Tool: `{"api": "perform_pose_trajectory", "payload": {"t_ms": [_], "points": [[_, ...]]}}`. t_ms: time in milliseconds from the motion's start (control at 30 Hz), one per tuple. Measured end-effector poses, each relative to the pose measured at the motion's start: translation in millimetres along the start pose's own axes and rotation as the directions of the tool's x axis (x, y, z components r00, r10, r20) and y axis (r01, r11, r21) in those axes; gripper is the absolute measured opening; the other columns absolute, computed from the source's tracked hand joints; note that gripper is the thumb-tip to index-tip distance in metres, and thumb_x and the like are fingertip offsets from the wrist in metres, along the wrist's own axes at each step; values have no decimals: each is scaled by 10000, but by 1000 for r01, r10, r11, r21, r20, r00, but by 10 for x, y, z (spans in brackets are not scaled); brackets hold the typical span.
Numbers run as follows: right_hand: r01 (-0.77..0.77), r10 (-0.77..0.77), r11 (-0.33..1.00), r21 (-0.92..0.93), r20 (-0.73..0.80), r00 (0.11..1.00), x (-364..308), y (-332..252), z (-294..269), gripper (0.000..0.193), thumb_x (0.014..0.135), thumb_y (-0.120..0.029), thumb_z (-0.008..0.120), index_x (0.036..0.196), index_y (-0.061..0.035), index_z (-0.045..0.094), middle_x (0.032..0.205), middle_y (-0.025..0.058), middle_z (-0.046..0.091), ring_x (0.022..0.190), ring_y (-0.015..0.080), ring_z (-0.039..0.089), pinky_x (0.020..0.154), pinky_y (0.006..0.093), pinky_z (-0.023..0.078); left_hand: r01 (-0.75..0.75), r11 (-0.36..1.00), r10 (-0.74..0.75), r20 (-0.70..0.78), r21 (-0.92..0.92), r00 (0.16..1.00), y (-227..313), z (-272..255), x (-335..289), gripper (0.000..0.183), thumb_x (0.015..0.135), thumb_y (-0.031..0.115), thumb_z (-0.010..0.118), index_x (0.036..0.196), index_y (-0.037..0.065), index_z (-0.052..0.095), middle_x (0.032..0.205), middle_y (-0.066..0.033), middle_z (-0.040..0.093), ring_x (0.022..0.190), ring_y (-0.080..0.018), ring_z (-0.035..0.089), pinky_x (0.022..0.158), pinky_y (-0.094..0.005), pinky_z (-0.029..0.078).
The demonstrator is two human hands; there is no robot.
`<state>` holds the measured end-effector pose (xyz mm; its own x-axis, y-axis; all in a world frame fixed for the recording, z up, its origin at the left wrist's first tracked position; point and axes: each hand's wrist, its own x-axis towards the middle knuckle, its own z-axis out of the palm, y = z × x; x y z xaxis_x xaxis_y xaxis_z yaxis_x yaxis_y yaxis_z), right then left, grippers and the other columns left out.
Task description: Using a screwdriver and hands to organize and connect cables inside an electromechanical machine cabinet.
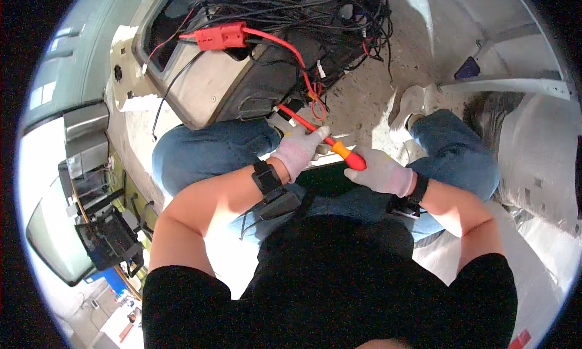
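A screwdriver (341,149) with a red and orange handle and a long red shaft slants across my lap, its far end toward the dark lower side of a beige-edged panel. My left hand (296,150), in a pale glove, is closed around the shaft near the handle. My right hand (383,172), gloved too, grips the handle's butt end; some of its fingers are hidden. Just beyond the shaft hangs a loop of thin red wire (317,109). The exact spot where the tip rests is too small to make out.
A tangle of black cables (291,13) lies on the beige-edged panel (209,91). A red connector block (221,37) with a thick red cable sits at its left. My legs in blue jeans (206,155) flank the work. Plastic-covered surfaces (533,149) rise at the right.
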<state>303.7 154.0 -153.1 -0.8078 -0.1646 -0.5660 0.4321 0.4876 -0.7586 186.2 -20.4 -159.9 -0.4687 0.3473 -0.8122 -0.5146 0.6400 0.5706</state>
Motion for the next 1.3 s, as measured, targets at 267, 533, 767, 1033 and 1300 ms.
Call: {"api": "perform_pose_trajectory", "payload": {"t_ms": [267,533,767,1033,1300], "points": [[-35,35,991,130,10,999,26,-63,26,363,774,-326,617,900,10,567,670,155,580,636,282,580,606,361,444,-42,980,45,11,-194,999,55,27,-101,243,897,249,528,1020,40,547,900,-47,610,660,-94,567,527,-200,441],[-305,59,775,553,417,907,144,152,-2,309,810,-346,599,721,-58,533,544,15,497,371,100,425,356,252,313,18,964,-8,40,-264,999,38,18,-70,284,898,219,528,1111,41,471,924,-53,588,679,-113,559,520,-208,431],[-286,94,824,490,379,921,202,131,85,363,794,-368,594,784,-8,550,546,32,508,375,124,456,358,256,361,-5,978,12,35,-211,999,-80,-36,-2,312,892,235,544,1120,33,477,927,-47,579,674,-111,559,517,-211,437],[-254,192,882,397,190,963,152,123,199,414,734,-374,615,853,21,585,593,95,575,438,182,551,425,305,441,14,984,-9,28,-178,1000,-98,-65,12,317,889,255,549,1104,26,511,909,-33,591,676,-107,565,518,-208,440],[-103,119,988,118,-138,983,262,239,255,430,671,-366,626,945,-36,630,775,181,636,727,320,625,676,389,480,29,983,-28,6,-179,1000,-49,-62,70,289,897,244,535,1095,35,509,892,-28,584,677,-105,560,528,-206,438]]}}
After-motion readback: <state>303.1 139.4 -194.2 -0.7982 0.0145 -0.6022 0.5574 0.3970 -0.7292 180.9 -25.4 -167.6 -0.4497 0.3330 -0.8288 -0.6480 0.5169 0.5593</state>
